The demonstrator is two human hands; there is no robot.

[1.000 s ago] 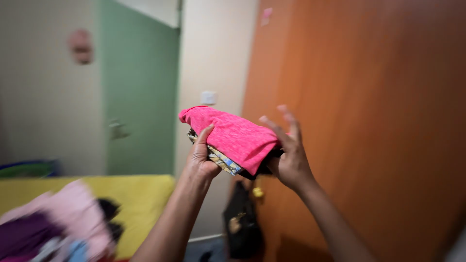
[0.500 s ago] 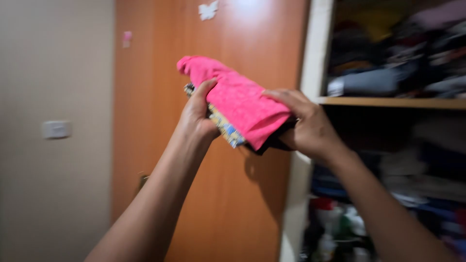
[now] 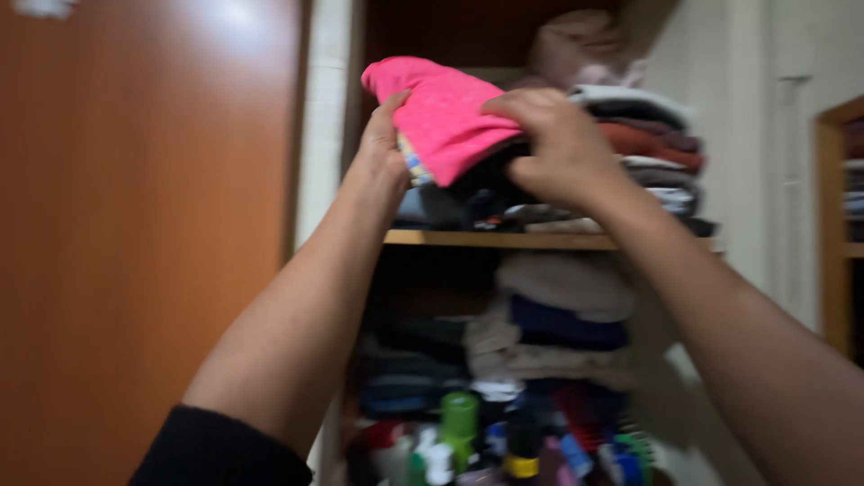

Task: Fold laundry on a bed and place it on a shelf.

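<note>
Pink folded garment [image 3: 441, 112] tops a small bundle that we hold up at the open wardrobe, level with the upper shelf [image 3: 486, 238]. Under the pink cloth a patterned piece [image 3: 412, 162] with blue and yellow shows at the edge, and something dark lies beneath that, though blur keeps us from telling what it is. Our left hand [image 3: 382, 148] clamps the left end of the bundle, thumb over the pink top and fingers hidden below, so that grip is closed on the bundle. Our right hand [image 3: 558, 144] covers the right end from above, fingers curled over the pink cloth and pressing down on it, a grip closed on the same bundle.

Just behind and to the right of the bundle, a stack of folded clothes [image 3: 643, 153] in grey, rust and white rests on the upper shelf, with a pale lumpy bag or cloth [image 3: 580, 45] on top of it. Below the shelf, more folded clothes [image 3: 553, 319] fill the next compartment. At the bottom stand blurred bottles and containers [image 3: 477, 441], one with a green cap. The orange wardrobe door [image 3: 144, 225] stands at the left.
</note>
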